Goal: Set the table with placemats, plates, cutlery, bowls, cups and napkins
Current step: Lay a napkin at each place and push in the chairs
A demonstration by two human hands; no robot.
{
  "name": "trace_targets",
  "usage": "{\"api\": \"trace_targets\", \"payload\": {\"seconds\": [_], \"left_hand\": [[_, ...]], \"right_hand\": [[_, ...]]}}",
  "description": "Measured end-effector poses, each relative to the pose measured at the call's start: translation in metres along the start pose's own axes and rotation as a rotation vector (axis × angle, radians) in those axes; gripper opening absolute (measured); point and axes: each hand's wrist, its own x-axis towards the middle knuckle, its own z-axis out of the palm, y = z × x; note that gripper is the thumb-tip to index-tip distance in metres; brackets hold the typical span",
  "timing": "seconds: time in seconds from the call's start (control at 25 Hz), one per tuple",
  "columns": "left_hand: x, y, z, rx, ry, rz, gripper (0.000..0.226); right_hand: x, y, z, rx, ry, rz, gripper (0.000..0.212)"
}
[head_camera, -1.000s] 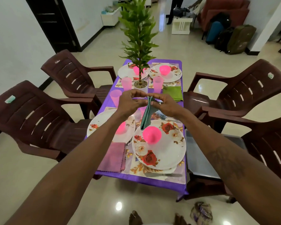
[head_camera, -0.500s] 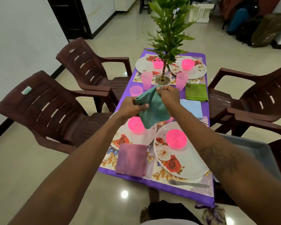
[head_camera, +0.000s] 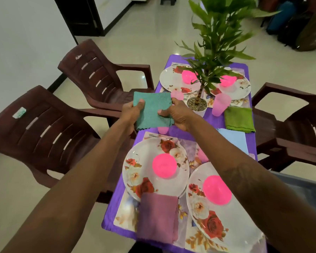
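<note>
Both hands, left [head_camera: 130, 114] and right [head_camera: 177, 114], pinch the teal napkin [head_camera: 152, 111] (folded flat) beside the potted plant [head_camera: 197, 105]; laying it down likely follows.

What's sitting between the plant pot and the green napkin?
A pink cup stands between the plant pot and green napkin, shown in the head view.

wall [head_camera: 16, 42]: white, left | door [head_camera: 80, 13]: dark | floor [head_camera: 144, 39]: glossy cream tiles, light glare | chairs [head_camera: 44, 132]: brown plastic, flanking purple-clothed table [head_camera: 211, 123] | bags [head_camera: 299, 30]: far right
</note>
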Motion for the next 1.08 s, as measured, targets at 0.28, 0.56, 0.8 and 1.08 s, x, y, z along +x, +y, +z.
{"api": "trace_targets", "payload": {"seconds": [0.28, 0.56, 0.8, 1.08], "left_hand": [[0.135, 0.037, -0.025, 0.253, -0.274, 0.001, 0.038], [0.223, 0.006, -0.016, 0.532, -0.23, 0.164, 0.046], [0.26, -0.032, -0.003, 0.596, -0.266, 0.226, 0.051], [0.273, -0.052, 0.027, 0.618, -0.241, 0.326, 0.045]], "right_hand": [[0.113, -0.028, 0.016, -0.232, 0.248, -0.114, 0.073], [0.194, -0.002, 0.022, -0.444, 0.172, 0.107, 0.021], [0.235, 0.026, 0.011, -0.436, 0.002, 0.319, 0.033], [0.263, 0.048, 0.001, -0.424, 0.025, 0.407, 0.057]]}}
